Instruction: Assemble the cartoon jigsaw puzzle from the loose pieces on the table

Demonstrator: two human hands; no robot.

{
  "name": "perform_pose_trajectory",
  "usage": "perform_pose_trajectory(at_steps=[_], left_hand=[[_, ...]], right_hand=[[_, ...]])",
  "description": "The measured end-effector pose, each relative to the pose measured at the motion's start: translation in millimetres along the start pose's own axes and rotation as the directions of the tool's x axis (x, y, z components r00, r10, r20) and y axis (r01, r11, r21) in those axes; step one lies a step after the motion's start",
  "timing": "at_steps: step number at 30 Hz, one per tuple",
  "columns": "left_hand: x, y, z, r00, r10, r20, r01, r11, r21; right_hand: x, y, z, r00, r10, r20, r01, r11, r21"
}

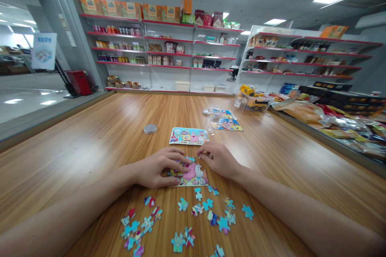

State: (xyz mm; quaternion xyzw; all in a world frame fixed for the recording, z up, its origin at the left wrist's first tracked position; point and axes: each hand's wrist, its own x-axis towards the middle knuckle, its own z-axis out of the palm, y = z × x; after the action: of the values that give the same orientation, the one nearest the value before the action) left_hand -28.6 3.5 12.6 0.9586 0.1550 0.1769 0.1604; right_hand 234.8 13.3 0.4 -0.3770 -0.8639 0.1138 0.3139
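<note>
A: Where does the partly assembled jigsaw puzzle (193,175) sit from the person's two hands?
B: Between them on the wooden counter (271,152), though mostly toward the left. The left hand (159,168) lies over its left part, while the right hand (220,161) is bent in at its far right corner.

A: How are the fingers set?
B: On the left they are spread and loose, resting across the picture rather than grasping it. On the right they are curled, thumb and forefinger close together. Whether a small piece is pinched there cannot be told.

A: And the puzzle's long axis?
B: It seems to run left to right, though the left hand hides that end. The printed picture card (189,136) lies the same way, just beyond on the far side.

A: Which hand is nearer to the far right corner?
B: The right, clearly. That edge looks uneven, and the right fingertips stand just beside it; contact is hard to judge.

A: What about the loose puzzle pieces (208,204)?
B: They are scattered on the near side. One light-blue piece (198,194) lies just off the puzzle's near edge, apart from both hands' fingers.
</note>
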Motion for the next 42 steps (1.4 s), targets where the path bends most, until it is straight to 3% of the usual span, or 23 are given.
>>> perform_pose_trajectory(at_steps=[7,11,13,17,20,23,27,30,32,33,35,37,39,42], left_hand=[[-1,-2,1.4,1.0,-0.011,0.006,0.011,1.0,0.002],[0,-1,1.2,1.0,-0.009,0.005,0.009,1.0,0.001],[1,0,0.6,1.0,-0.01,0.005,0.01,1.0,-0.003],[1,1,-0.2,1.0,-0.022,0.005,0.022,1.0,-0.002],[1,1,-0.1,1.0,-0.015,0.001,0.015,1.0,-0.002],[0,0,0.4,1.0,-0.012,-0.002,0.012,1.0,-0.002],[0,0,0.5,1.0,-0.01,-0.013,0.009,1.0,-0.011],[-1,1,0.2,1.0,-0.003,-0.021,0.003,1.0,-0.021],[0,1,-0.1,1.0,-0.003,-0.016,0.002,1.0,-0.021],[0,1,-0.2,1.0,-0.004,-0.014,0.003,1.0,-0.019],[0,1,-0.4,1.0,-0.008,-0.008,0.007,1.0,-0.009],[0,1,-0.5,1.0,-0.013,-0.003,0.013,1.0,-0.002],[1,1,-0.6,1.0,-0.013,-0.002,0.013,1.0,-0.003],[1,1,-0.7,1.0,-0.009,-0.007,0.009,1.0,-0.006]], right_hand=[[2,-1,-5,1.0,-0.014,0.026,0.016,0.994,-0.11],[0,-33,-21,0.994,-0.016,0.111,0.038,0.979,-0.199],[-3,-57,-30,0.954,-0.078,0.29,0.126,0.981,-0.149],[-12,-95,-38,0.818,-0.108,0.566,0.208,0.971,-0.115],[-14,-105,-38,0.756,-0.034,0.654,0.195,0.965,-0.175],[-12,-107,-36,0.739,0.011,0.674,0.158,0.969,-0.189],[-14,-105,-35,0.735,0.004,0.678,0.123,0.983,-0.139],[-12,-98,-36,0.726,-0.04,0.687,0.062,0.998,-0.008],[-6,-85,-36,0.75,-0.063,0.659,-0.023,0.992,0.121],[-2,-75,-36,0.786,-0.055,0.616,-0.079,0.979,0.188],[6,-50,-32,0.899,0.065,0.434,-0.21,0.932,0.294],[12,-23,-25,0.954,0.21,0.213,-0.279,0.881,0.382],[13,-1,-16,0.933,0.334,0.132,-0.357,0.823,0.441],[9,9,-4,0.916,0.38,0.126,-0.392,0.787,0.476]])
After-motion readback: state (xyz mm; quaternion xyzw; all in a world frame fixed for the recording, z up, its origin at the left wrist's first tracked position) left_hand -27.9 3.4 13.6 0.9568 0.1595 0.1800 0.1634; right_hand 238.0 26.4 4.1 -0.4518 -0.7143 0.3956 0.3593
